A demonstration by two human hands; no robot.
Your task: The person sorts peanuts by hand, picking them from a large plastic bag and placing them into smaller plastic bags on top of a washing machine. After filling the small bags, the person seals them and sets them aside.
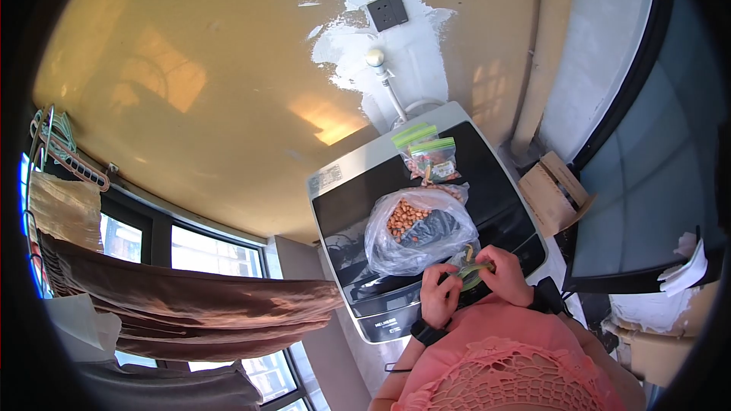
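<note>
My left hand and my right hand are close together at the front edge of a washing machine. Between them is a small clear zip bag with a green strip, and the fingers of both hands are pinched on it. Just beyond lies a thin white plastic bag, spread wide at the top. Reddish-brown nuts, which look like peanuts, fill part of it beside a dark patch. Farther back, filled zip bags with green tops rest on the lid.
Under everything is the washing machine's dark lid. A tap and hose come from the wall behind it, below a socket. An opened cardboard box stands to the right. Brown cloth hangs at the left by the windows.
</note>
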